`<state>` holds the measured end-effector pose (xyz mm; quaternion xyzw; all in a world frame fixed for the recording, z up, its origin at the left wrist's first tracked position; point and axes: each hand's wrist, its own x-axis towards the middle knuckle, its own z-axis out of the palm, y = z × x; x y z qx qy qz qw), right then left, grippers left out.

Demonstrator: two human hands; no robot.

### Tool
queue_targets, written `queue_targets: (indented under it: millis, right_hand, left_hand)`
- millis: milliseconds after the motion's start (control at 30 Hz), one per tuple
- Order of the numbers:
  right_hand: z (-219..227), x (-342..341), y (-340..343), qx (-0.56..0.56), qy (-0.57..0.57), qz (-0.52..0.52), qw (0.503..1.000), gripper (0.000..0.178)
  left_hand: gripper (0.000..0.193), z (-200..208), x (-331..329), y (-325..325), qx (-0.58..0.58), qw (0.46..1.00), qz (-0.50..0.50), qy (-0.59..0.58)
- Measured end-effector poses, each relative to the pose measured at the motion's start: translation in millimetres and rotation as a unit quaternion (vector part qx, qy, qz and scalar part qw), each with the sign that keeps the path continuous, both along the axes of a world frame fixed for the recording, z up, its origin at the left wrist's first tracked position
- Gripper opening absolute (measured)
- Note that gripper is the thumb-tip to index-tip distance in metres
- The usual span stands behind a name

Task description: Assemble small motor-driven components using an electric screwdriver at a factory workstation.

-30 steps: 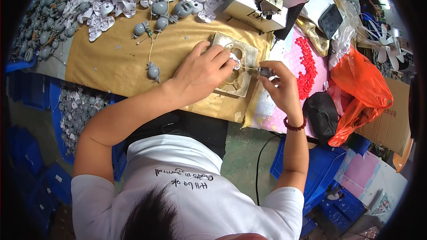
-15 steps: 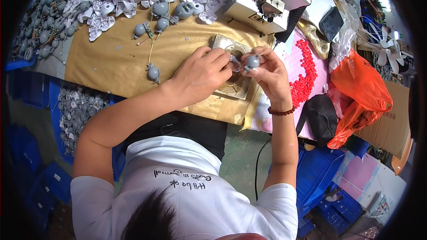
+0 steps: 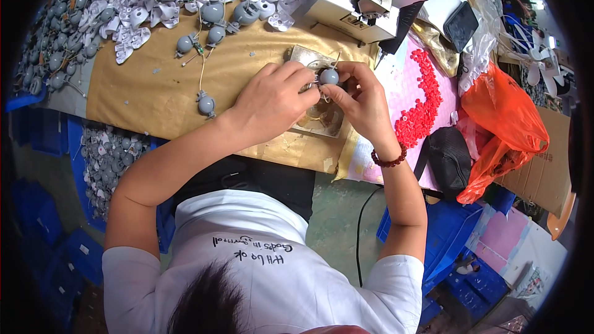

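Seen from the head camera, a worker's two hands meet over a metal plate [image 3: 322, 121] on a brown-covered counter [image 3: 154, 93]. The right hand [image 3: 362, 100] pinches a small gray ball [image 3: 329, 77] between thumb and fingers, just above the plate. The left hand [image 3: 276, 98] curls in close beside it — whether its fingertips grip anything cannot be told. Loose red pieces [image 3: 417, 120] lie to the right; white plastic parts [image 3: 131, 40] crowd the far left.
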<state>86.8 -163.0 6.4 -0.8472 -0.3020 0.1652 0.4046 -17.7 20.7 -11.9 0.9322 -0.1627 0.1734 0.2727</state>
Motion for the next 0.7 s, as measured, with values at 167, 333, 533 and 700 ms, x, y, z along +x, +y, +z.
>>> queue_targets:
  millis: [167,333,533,700]
  right_hand:
    - [-7.8,-4.7,-1.3,0.035,0.054,-0.036,0.997,0.036]
    - [-21.7,-8.4,-2.8,0.053,-0.013,-0.042,0.998,0.039]
    - [-11.9,-2.7,-1.3,0.017,0.028,-0.031,0.999,0.041]
    - [-6.9,50.7,-13.4,0.167,-0.167,-0.082,0.968,0.034]
  left_hand:
    - [0.019,3.6,4.9,-3.1,-0.023,1.000,0.014,0.014]
    - [0.019,1.3,4.7,-1.5,-0.033,0.999,0.009,-0.002]
    - [0.029,11.4,14.0,-13.0,-0.064,0.995,0.067,0.030]
    - [0.032,15.9,20.6,-16.4,-0.028,0.994,0.076,0.071]
